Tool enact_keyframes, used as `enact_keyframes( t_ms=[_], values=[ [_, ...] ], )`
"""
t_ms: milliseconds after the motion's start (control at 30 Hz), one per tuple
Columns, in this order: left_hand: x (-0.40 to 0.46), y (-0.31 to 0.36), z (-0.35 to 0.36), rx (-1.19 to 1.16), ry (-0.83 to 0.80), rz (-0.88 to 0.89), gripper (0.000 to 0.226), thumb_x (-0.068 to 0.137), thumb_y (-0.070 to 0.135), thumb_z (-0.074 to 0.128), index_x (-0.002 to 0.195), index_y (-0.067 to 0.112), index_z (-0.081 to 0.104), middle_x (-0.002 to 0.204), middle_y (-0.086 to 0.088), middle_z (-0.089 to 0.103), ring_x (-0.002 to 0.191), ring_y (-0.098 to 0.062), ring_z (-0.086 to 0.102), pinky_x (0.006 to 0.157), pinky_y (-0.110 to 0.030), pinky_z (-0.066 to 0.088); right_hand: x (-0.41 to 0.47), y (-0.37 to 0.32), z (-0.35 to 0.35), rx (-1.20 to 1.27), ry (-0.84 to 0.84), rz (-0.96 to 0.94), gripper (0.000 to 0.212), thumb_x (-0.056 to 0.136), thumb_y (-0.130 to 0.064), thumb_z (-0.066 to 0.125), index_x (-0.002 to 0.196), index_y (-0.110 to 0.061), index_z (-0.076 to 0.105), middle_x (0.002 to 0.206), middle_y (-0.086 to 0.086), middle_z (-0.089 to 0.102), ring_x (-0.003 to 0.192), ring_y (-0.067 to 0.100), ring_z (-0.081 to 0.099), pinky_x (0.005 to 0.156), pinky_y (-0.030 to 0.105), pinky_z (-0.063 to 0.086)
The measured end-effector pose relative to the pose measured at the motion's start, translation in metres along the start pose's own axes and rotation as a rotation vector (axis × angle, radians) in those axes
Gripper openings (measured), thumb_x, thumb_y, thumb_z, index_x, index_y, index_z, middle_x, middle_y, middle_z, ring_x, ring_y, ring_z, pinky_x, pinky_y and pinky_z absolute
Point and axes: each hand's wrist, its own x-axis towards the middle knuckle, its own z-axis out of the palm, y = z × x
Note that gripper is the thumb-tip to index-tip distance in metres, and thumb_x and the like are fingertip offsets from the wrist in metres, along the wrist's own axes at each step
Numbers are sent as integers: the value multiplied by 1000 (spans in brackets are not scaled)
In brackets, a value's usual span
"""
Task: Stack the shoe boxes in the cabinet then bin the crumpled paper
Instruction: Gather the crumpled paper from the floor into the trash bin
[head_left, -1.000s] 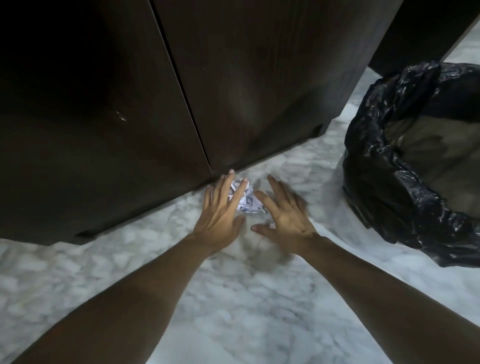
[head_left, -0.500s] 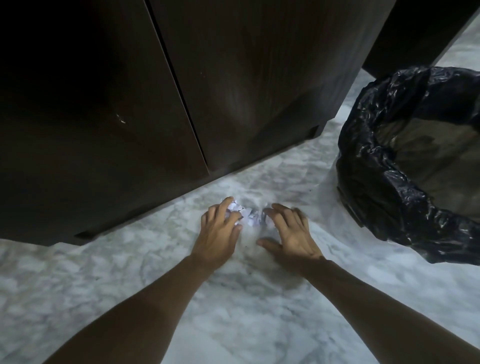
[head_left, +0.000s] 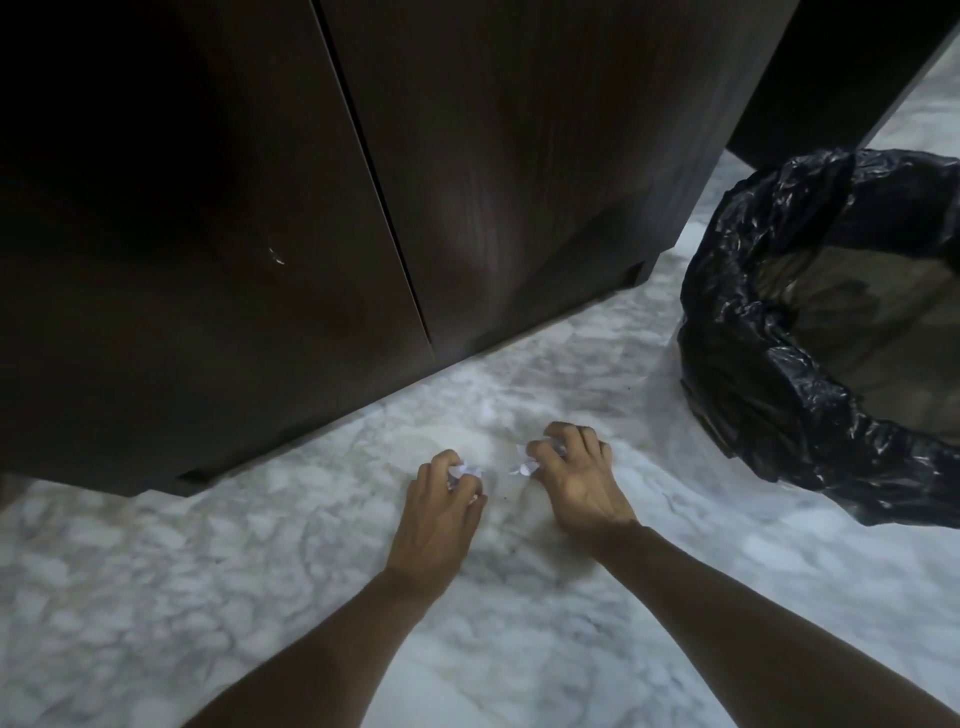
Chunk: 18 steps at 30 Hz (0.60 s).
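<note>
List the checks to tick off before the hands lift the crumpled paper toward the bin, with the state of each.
1. Left hand grips a paper wad: ok, fingers curled round it.
2. Right hand grips a second paper wad: ok, white paper shows at the fingertips.
3. No scraps left on the marble floor: cannot tell, the hands cover the spot.
4. Bin open and lined with the black bag: ok, mouth faces up to the right of the hands.
5. Cabinet doors shut: ok.
6. Shoe boxes stacked inside: cannot tell, doors hide them.
</note>
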Motion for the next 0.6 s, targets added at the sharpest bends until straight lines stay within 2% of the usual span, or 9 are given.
enact_keyframes(
  t_ms=[133, 233, 333, 400, 467, 533, 600],
  values=[
    [-12, -1, -5, -77, 37, -54, 25, 94, 27, 43, 84, 15, 62, 116, 0, 47, 95, -20, 50, 83, -33, 44, -22, -3, -13, 28, 46, -5, 11, 88, -11, 63, 98, -15, 63, 104, 6, 50, 92, 19, 42, 75, 36, 45],
    [-13, 3, -13, -154, 66, -71, 25, 94, 28, 42, 84, 18, 63, 117, 7, 40, 100, -18, 51, 86, -33, 44, -33, -14, -32, 60, 68, 12, 21, 85, -7, 66, 102, -17, 59, 109, 5, 47, 97, 20, 43, 79, 39, 52],
    [-2, 14, -30, -208, 136, 4, 17, 94, 22, 46, 89, 17, 61, 118, 0, 43, 103, -23, 53, 85, -41, 49, -33, -36, -66, 147, 157, -18, 15, 89, -8, 61, 103, -14, 60, 110, 3, 46, 98, 21, 45, 81, 35, 50],
    [15, 31, -49, -251, 188, 41, 17, 95, 21, 48, 93, 13, 62, 118, -4, 43, 105, -25, 53, 86, -41, 49, -26, -53, -98, 210, 255, -47, 14, 92, -11, 56, 104, -15, 59, 109, 6, 47, 98, 23, 48, 83, 30, 46],
    [40, 58, -75, -310, 251, 68, 20, 95, 20, 50, 95, 6, 64, 119, -8, 44, 108, -26, 54, 92, -29, 47, -16, -69, -138, 243, 384, -52, 18, 90, -7, 57, 105, -16, 55, 109, 9, 47, 99, 23, 50, 85, 23, 44],
    [69, 96, -103, -366, 327, 132, 17, 95, 15, 55, 95, 0, 64, 117, -16, 47, 108, -23, 53, 93, -12, 38, -5, -82, -185, 244, 535, -18, 20, 88, -2, 60, 104, -13, 54, 108, 12, 49, 99, 15, 49, 84, 8, 38],
    [99, 137, -130, -416, 408, 219, 15, 93, 9, 56, 94, -4, 63, 113, -22, 50, 106, -16, 50, 92, -6, 33, 5, -85, -232, 217, 700, 34, 13, 89, 1, 63, 100, -4, 58, 105, 20, 53, 96, 7, 47, 80, 0, 33]
  ],
)
